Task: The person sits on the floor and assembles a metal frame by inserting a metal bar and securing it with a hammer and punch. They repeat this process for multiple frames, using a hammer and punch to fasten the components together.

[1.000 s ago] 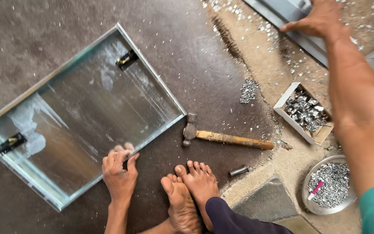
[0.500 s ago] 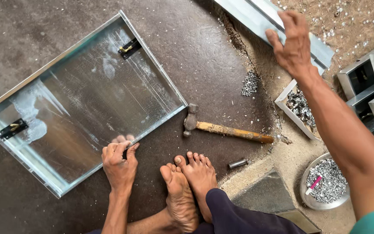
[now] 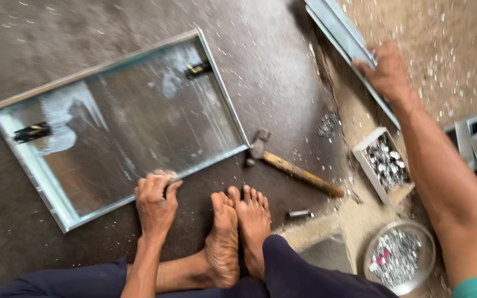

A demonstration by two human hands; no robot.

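Hands apart on two metal pieces

We are gripping the tray (image 3: 122,127) edge with left fingers (image 3: 153,187); right fingers (image 3: 385,69) closing on the channel (image 3: 340,33), running away up-left.

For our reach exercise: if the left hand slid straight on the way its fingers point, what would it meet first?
The left hand already grips the near rim of the metal tray, fingers pointing up the picture. Going straight on, it would likely cross the tray's shiny floor towards the small black fitting by the far rim; depth is unclear.

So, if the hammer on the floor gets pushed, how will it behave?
The hammer looks head-heavy: metal head, slimmer wooden handle. Pushed at the handle, it would probably pivot around the head instead of rolling. Lying flat, it seems stiff and unlikely to tip.
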